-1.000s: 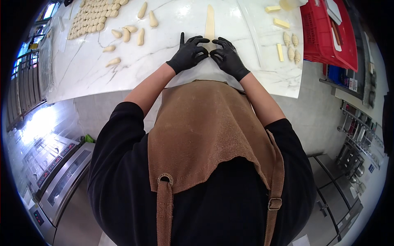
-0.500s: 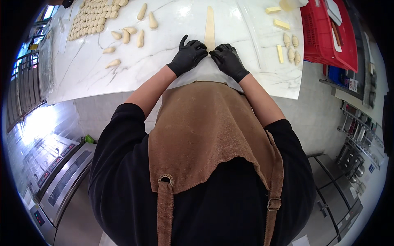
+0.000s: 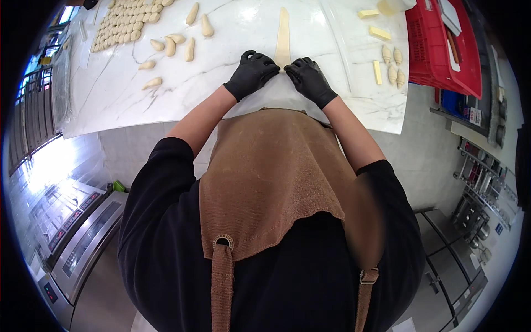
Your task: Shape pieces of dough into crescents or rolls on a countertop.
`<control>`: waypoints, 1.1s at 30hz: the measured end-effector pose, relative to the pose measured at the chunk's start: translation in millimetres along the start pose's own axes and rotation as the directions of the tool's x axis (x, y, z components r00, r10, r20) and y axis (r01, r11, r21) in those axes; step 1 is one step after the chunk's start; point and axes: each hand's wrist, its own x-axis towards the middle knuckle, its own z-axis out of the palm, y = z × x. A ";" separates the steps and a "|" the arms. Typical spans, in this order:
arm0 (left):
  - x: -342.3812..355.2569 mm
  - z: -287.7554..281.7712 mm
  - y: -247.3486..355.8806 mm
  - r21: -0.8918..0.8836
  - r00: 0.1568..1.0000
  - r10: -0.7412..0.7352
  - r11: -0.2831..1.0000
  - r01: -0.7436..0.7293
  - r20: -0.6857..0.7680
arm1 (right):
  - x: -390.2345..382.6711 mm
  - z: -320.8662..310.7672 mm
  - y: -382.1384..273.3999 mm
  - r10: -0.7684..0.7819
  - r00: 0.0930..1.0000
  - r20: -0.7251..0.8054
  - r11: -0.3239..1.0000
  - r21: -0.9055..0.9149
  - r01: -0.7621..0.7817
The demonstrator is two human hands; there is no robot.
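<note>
Black-gloved left hand (image 3: 251, 72) and right hand (image 3: 310, 80) mostly curled; dough strip (image 3: 283, 39) seemingly pinched at near end by both; tearing risked by uneven pulling.

On the table (image 3: 243, 33), dough pieces (image 3: 189, 50) lie left of the dough strip (image 3: 282, 41), blocks (image 3: 379, 33) right.

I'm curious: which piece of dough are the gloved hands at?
The long flat dough strip, its near end between left hand and right hand; other dough pieces are shorter and farther off.
</note>
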 end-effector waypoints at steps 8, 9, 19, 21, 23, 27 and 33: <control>2.7 -3.3 -4.3 0.088 0.996 0.056 0.995 -0.050 -0.068 | -4.1 5.0 1.4 0.025 0.997 -0.069 1.000 0.017 -0.024; 1.7 -2.0 -5.1 0.075 0.994 0.060 0.996 -0.053 -0.094 | -4.8 5.2 0.1 0.015 0.997 -0.079 1.000 -0.015 -0.016; -5.0 -1.0 -8.3 0.023 0.995 -0.035 0.999 0.037 -0.097 | -11.4 14.6 -0.9 0.144 0.985 -0.099 0.990 0.027 -0.142; -7.2 -1.1 -9.1 -0.016 0.994 -0.111 0.994 0.111 0.000 | -16.0 18.1 0.4 0.182 0.982 -0.038 0.983 0.023 -0.182; -12.7 2.8 -3.7 -0.033 0.988 -0.148 0.988 0.150 0.049 | -21.7 20.9 -4.4 0.200 0.980 -0.007 0.980 0.020 -0.200; -27.5 21.8 35.3 0.067 0.960 -0.138 0.985 0.158 -0.242 | -29.8 29.6 -44.5 0.158 0.950 -0.268 0.953 -0.211 -0.218; -11.7 38.2 48.4 0.049 0.973 -0.228 0.972 0.229 -0.024 | -19.0 51.1 -50.7 0.295 0.955 -0.019 0.923 -0.253 -0.290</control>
